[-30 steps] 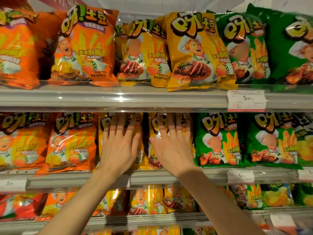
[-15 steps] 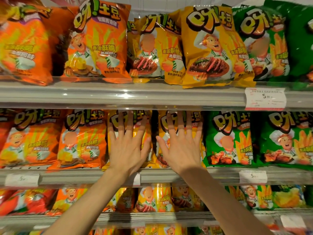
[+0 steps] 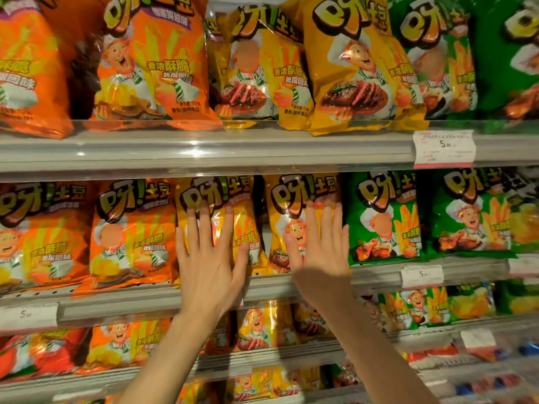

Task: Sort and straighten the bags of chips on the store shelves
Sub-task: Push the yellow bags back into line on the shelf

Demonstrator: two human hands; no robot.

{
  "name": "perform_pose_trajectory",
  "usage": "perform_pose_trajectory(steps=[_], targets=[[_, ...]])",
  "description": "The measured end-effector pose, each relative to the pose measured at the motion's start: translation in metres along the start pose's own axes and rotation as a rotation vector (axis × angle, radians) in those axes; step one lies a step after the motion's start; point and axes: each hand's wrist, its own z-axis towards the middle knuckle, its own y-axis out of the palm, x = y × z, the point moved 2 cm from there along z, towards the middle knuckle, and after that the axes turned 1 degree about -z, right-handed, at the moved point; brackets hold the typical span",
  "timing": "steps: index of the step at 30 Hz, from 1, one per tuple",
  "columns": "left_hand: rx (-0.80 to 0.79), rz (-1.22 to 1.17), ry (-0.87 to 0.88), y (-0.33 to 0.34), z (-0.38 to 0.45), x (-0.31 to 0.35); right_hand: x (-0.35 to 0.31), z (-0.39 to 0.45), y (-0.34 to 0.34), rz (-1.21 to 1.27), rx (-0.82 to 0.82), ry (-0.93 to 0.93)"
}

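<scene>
Two yellow chip bags stand side by side on the middle shelf (image 3: 291, 284). My left hand (image 3: 208, 263) lies flat with straight, spread fingers against the left yellow bag (image 3: 230, 199). My right hand (image 3: 322, 258) lies flat the same way against the right yellow bag (image 3: 291, 199). A dark gap separates the two bags. Neither hand grips anything. Orange bags (image 3: 131, 237) stand to the left and green bags (image 3: 382, 217) to the right on the same shelf.
The upper shelf (image 3: 204, 150) holds orange, yellow and green bags; one large yellow bag (image 3: 353, 68) leans forward over its edge. Price tags (image 3: 443, 148) hang on the shelf rails. Lower shelves carry more bags of the same colours.
The view has moved closer and tilted, so the shelves sit lower and larger in the frame. Both hands have slid down the yellow bags a little and stay flat on them.
</scene>
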Motion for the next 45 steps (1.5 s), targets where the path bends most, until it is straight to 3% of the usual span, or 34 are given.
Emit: perform_pose_trajectory(steps=[6, 12, 21, 29, 34, 42, 45], targets=[[0.059, -0.211, 0.020, -0.007, -0.005, -0.004, 0.007, -0.008, -0.003, 0.149, 0.060, -0.043], [0.133, -0.530, 0.078, -0.011, -0.043, 0.025, 0.023, -0.058, -0.038, 0.306, -0.132, 0.140], [0.020, -0.791, -0.002, -0.014, -0.089, 0.102, 0.094, -0.085, -0.075, 0.468, -0.289, 0.266], [0.016, -0.727, -0.128, 0.014, -0.077, 0.230, 0.227, -0.060, -0.121, 0.669, -0.348, 0.293], [0.047, -0.669, -0.135, 0.023, -0.057, 0.300, 0.311, -0.028, -0.164, 0.630, -0.312, 0.241], [0.096, -0.412, -0.098, 0.034, -0.007, 0.326, 0.364, 0.041, -0.184, 0.494, -0.233, 0.124], [0.095, -0.277, -0.054, 0.047, 0.005, 0.324, 0.359, 0.058, -0.176, 0.386, -0.112, 0.005]])
